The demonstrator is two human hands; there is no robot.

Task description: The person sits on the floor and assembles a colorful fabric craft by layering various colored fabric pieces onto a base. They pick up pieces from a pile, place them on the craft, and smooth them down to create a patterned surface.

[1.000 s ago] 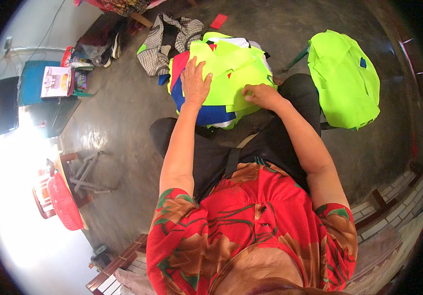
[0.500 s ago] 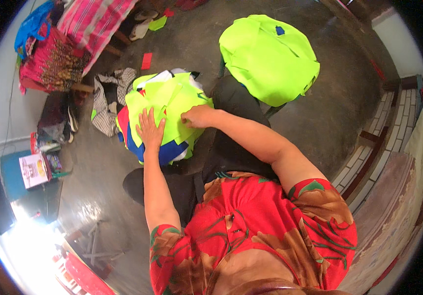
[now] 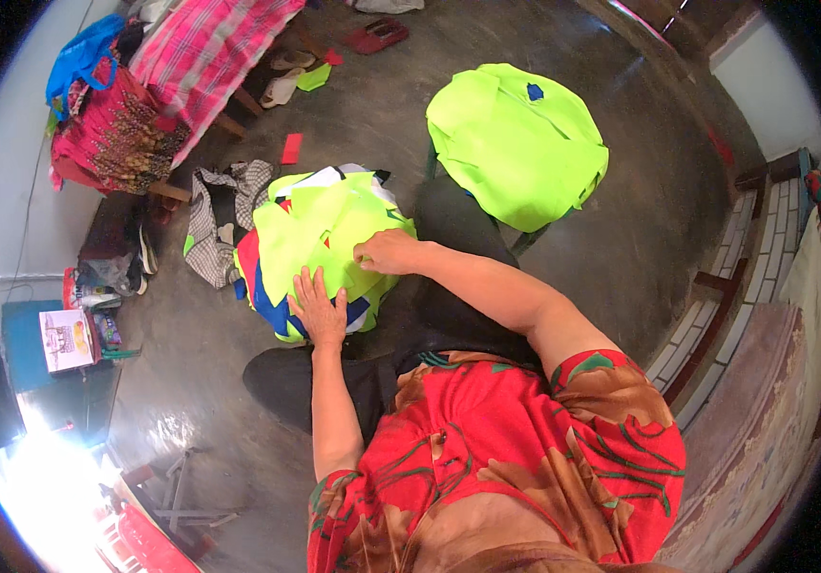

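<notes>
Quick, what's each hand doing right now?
Left hand: open, flat on the neon-yellow fabric pile.
Right hand: pinching the same fabric.

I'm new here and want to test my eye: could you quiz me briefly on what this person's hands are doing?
1. True or false: the left hand lies flat on the pile of cloth pieces.
2. What does the right hand touch? A. the red slipper B. a neon yellow piece on the pile C. the plaid cloth
3. What colour is the separate stack of fabric beyond the pile?

Key: 1 true; 2 B; 3 neon yellow-green.
</notes>
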